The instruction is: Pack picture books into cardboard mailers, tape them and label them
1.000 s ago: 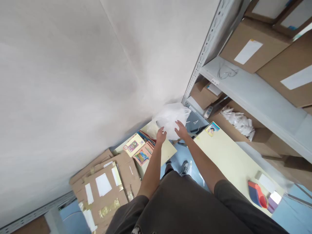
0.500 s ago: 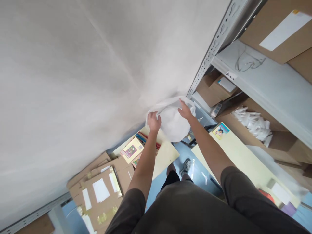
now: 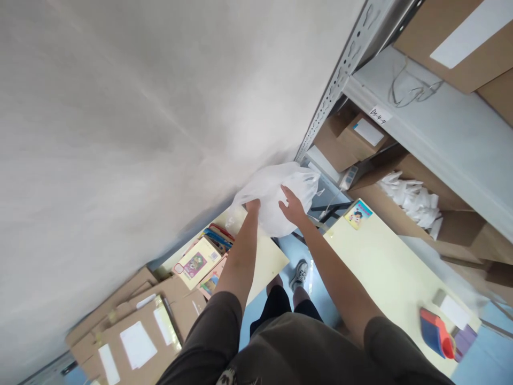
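Observation:
A translucent white plastic bag (image 3: 276, 214) bulges out beyond the far end of the narrow cream table. My left hand (image 3: 253, 204) reaches into or behind its left side; the plastic hides the fingers. Over the bag's front is my right hand (image 3: 293, 207), thumb and fingers apart, with nothing in its grasp. I cannot tell whether its fingertips touch the plastic. Beside my left forearm, a yellow-covered book (image 3: 197, 263) and other thin colourful books lie on the cream table (image 3: 266, 264).
Grey shelving (image 3: 433, 123) with cardboard boxes rises on the right. A second cream table (image 3: 368, 256) carries a colourful booklet (image 3: 358, 214) and a red-and-blue holder (image 3: 436, 332). Flattened cardboard (image 3: 132, 326) lies at lower left. A pale wall (image 3: 140, 133) stands ahead.
The bag's wide open mouth has folded over and the bag looks fuller. My left hand has gone in among the plastic; my right hand has come down and nearer. The view has shifted slightly.

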Motion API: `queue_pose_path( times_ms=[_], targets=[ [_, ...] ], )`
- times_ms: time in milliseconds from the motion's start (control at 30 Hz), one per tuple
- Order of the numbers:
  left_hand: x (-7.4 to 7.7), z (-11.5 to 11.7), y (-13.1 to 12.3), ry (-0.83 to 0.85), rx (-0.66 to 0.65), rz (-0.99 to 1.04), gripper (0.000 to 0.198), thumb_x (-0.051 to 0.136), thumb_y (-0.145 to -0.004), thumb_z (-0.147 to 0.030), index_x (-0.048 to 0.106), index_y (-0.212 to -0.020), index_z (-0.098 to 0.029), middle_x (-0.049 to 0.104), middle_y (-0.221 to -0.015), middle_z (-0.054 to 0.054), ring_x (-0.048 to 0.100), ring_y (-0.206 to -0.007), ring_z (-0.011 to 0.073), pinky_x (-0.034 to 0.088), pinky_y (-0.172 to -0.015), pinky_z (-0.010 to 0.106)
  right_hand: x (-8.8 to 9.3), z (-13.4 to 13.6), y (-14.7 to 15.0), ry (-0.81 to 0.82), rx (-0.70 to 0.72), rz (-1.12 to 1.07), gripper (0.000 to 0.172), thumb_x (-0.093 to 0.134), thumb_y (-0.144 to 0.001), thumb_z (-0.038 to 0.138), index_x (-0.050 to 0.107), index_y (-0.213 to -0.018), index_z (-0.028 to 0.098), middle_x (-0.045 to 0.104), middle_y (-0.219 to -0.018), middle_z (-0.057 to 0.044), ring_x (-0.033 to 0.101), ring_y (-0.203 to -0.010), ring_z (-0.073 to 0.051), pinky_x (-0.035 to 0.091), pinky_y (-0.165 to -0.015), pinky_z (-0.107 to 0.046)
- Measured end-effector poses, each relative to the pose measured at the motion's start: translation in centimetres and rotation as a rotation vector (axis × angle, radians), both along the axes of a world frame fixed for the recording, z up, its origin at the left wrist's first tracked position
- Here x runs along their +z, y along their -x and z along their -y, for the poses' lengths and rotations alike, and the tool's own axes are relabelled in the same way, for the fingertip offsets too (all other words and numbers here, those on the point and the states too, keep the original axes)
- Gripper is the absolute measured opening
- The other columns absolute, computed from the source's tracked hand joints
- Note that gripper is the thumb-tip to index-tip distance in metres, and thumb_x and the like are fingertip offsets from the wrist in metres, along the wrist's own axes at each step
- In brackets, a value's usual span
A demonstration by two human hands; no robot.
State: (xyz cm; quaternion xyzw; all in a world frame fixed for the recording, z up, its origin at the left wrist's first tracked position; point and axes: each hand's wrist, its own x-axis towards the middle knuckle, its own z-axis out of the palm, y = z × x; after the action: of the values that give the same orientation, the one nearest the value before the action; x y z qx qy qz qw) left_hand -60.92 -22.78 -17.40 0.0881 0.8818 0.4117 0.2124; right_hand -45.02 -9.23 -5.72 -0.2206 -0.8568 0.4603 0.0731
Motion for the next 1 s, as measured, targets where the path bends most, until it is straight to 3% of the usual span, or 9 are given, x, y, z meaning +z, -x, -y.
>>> queue_pose_path(
  times_ms=[100, 233, 367, 433, 567, 633, 733, 867, 1000],
  targets=[
    [1.0, 0.4, -1.5, 0.052, 0.083, 0.038, 0.039, 0.068, -0.083, -0.018, 0.077, -0.12, -0.011, 0.073, -0.129, 0.026, 0.059, -0.14, 0.0418, 0.037, -0.121, 0.061, -0.7, 0.0, -1.0, 0.0, -0.016, 0.024, 0.072, 0.056, -0.1, 0.032, 0.038, -0.17, 0.03, 0.043, -0.172, -0.004, 0.04, -0.159, -0.03, 0.046, -0.126, -0.051],
    [4.7, 2.2, -5.7, -0.061, 0.079, 0.028, 0.031, 0.062, -0.088, -0.019, 0.079, -0.113, -0.015, 0.078, -0.115, 0.017, 0.071, -0.118, 0.0315, 0.048, -0.115, 0.048, -0.9, 0.3, -1.8, -0.04, 0.0, 0.061, 0.072, 0.058, -0.097, 0.03, 0.043, -0.167, 0.025, 0.046, -0.17, -0.007, 0.041, -0.159, -0.03, 0.038, -0.131, -0.051],
    [9.3, 4.1, -9.5, -0.236, 0.17, 0.109, 0.061, 0.074, -0.083, -0.022, 0.066, -0.143, -0.019, 0.074, -0.09, 0.002, 0.072, -0.088, 0.0201, 0.057, -0.096, 0.036, -0.3, 1.4, -2.9, -0.069, 0.039, 0.133, 0.071, 0.062, -0.093, 0.028, 0.05, -0.163, 0.02, 0.05, -0.166, -0.013, 0.043, -0.157, -0.031, 0.034, -0.132, -0.053],
    [11.6, 5.1, -10.8, -0.329, 0.156, 0.169, 0.057, 0.079, -0.081, -0.028, 0.071, -0.136, -0.019, 0.072, -0.083, -0.001, 0.071, -0.082, 0.0186, 0.058, -0.089, 0.033, 0.4, 2.4, -3.6, -0.058, 0.054, 0.149, 0.073, 0.066, -0.089, 0.028, 0.052, -0.16, 0.019, 0.052, -0.164, -0.015, 0.045, -0.156, -0.032, 0.037, -0.13, -0.054],
    [16.3, 7.3, -12.8, -0.434, 0.009, 0.173, 0.024, 0.076, -0.083, -0.043, 0.079, -0.09, -0.02, 0.075, -0.086, 0.004, 0.072, -0.089, 0.0223, 0.06, -0.084, 0.034, 3.1, 4.8, -5.2, 0.019, 0.052, 0.094, 0.08, 0.078, -0.079, 0.03, 0.056, -0.156, 0.019, 0.056, -0.16, -0.019, 0.055, -0.147, -0.034, 0.047, -0.122, -0.054],
    [18.5, 8.2, -13.6, -0.496, -0.05, 0.137, 0.025, 0.076, -0.084, -0.045, 0.08, -0.088, -0.02, 0.079, -0.102, 0.007, 0.073, -0.101, 0.0245, 0.06, -0.088, 0.035, 4.8, 6.1, -6.1, 0.088, 0.071, 0.039, 0.082, 0.082, -0.077, 0.033, 0.057, -0.153, 0.021, 0.06, -0.155, -0.018, 0.064, -0.136, -0.032, 0.055, -0.113, -0.05],
    [21.2, 9.0, -14.9, -0.562, -0.154, 0.186, 0.032, 0.075, -0.087, -0.049, 0.083, -0.1, -0.021, 0.08, -0.111, 0.01, 0.074, -0.109, 0.0269, 0.06, -0.096, 0.039, 7.0, 7.8, -7.3, 0.129, 0.111, -0.002, 0.067, 0.081, -0.077, 0.034, 0.064, -0.14, 0.022, 0.072, -0.137, -0.014, 0.073, -0.117, -0.029, 0.06, -0.101, -0.046],
    [23.0, 8.9, -15.8, -0.571, -0.306, 0.277, 0.041, 0.076, -0.087, -0.057, 0.084, -0.104, -0.02, 0.082, -0.098, 0.008, 0.076, -0.105, 0.0301, 0.061, -0.098, 0.044, 9.1, 8.4, -9.1, 0.038, -0.01, 0.031, 0.044, 0.068, -0.087, 0.027, 0.068, -0.13, 0.019, 0.08, -0.116, -0.014, 0.076, -0.105, -0.031, 0.061, -0.096, -0.046],
    [22.9, 8.1, -15.5, -0.543, -0.264, 0.199, 0.042, 0.079, -0.086, -0.054, 0.083, -0.11, -0.02, 0.081, -0.109, 0.012, 0.076, -0.107, 0.031, 0.062, -0.097, 0.044, 10.6, 6.8, -11.2, -0.008, -0.119, -0.001, 0.041, 0.056, -0.086, 0.017, 0.075, -0.122, 0.022, 0.082, -0.112, -0.011, 0.076, -0.105, -0.031, 0.06, -0.097, -0.044]
  ],
)
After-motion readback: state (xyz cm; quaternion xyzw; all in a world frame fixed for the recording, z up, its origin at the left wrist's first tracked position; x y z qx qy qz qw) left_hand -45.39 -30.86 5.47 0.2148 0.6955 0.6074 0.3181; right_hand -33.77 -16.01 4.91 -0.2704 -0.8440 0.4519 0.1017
